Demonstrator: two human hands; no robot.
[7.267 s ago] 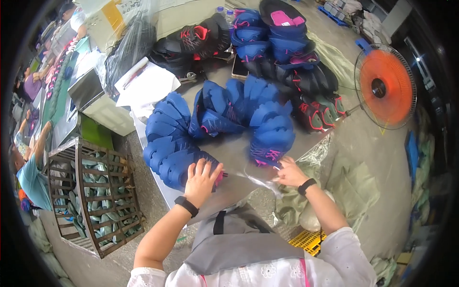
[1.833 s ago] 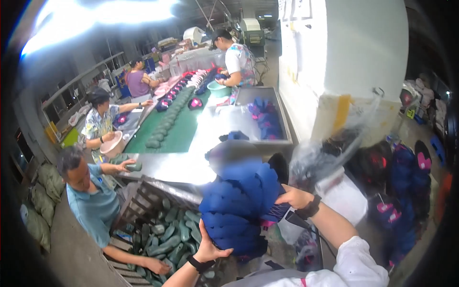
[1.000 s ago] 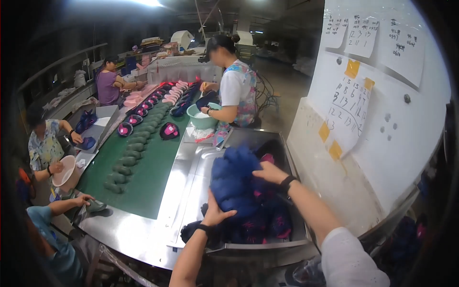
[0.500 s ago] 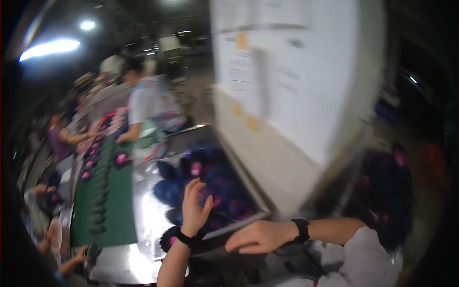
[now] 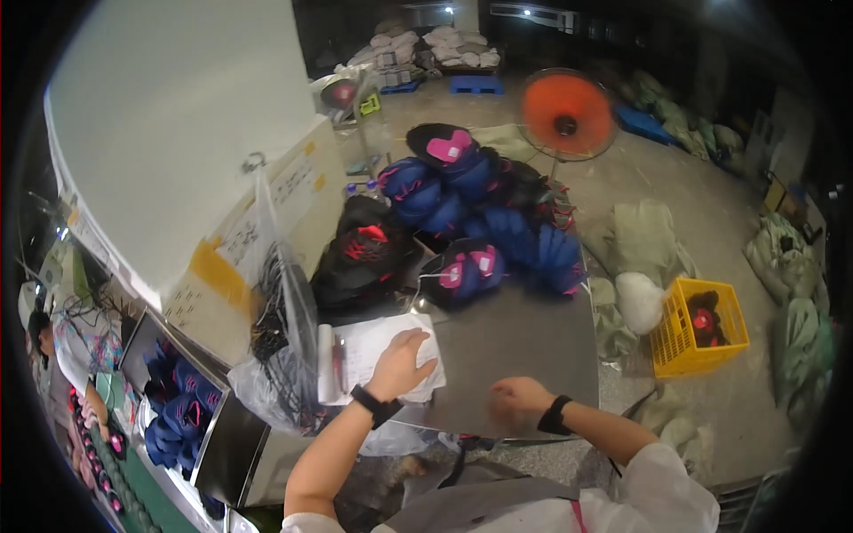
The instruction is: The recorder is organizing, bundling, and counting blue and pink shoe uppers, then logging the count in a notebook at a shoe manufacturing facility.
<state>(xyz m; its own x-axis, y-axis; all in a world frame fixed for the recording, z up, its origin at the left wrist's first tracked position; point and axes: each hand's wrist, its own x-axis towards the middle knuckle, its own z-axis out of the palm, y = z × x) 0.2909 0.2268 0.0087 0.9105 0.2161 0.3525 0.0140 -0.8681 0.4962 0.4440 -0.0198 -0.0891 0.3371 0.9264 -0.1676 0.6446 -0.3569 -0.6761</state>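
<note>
My left hand (image 5: 402,366) rests on an open paper pad (image 5: 362,342), its fingers stretched out and apart, holding nothing I can see. Pens (image 5: 338,358) lie along the left side of that pad. Over the metal table (image 5: 524,338), to the right of the pad, is my right hand (image 5: 520,401); motion smears its fingers, so their state is unclear. Beyond my hands sit heaped navy shoe uppers (image 5: 511,233) with pink linings. A pair with pink insides (image 5: 471,269) lies nearest the pad. Black uppers with red parts (image 5: 364,258) are piled to their left.
A clear plastic bag (image 5: 283,382) of dark cords hangs left of the pad. An orange-faced fan (image 5: 567,115) stands beyond the table. On the floor at right are a yellow crate (image 5: 702,330) and green sacks (image 5: 647,240). A metal tray of uppers (image 5: 182,413) and a co-worker (image 5: 82,351) are at left.
My view has swung right, from the conveyor and tray to the metal table. My left hand has come down onto the pad; my right hand is now over the table.
</note>
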